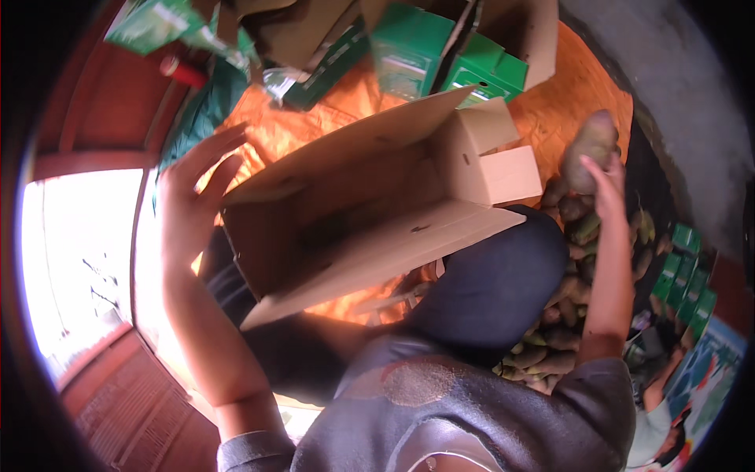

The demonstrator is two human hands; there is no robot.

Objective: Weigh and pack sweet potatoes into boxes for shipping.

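Observation:
My right hand point(605, 185), out to the right, grips a large brown tuber point(591, 148) that looks like a big sweet potato. It holds the tuber above a pile of similar tubers point(562, 338) beside my right knee. An open cardboard box point(377, 240) rests tilted across my lap, its flaps spread outward. Inside, the box is dark, and I cannot make out whether anything lies at its bottom. Just off the box's left end is my left hand point(193, 193), raised with its fingers apart and holding nothing.
Green printed cartons point(409, 47) stand at the far side on an orange sheet point(307, 118). A red cylindrical object point(183, 72) lies at the far left. Small green boxes point(686, 275) and another person's arm point(664, 377) are at the right. Bright light comes through a doorway point(82, 259) on the left.

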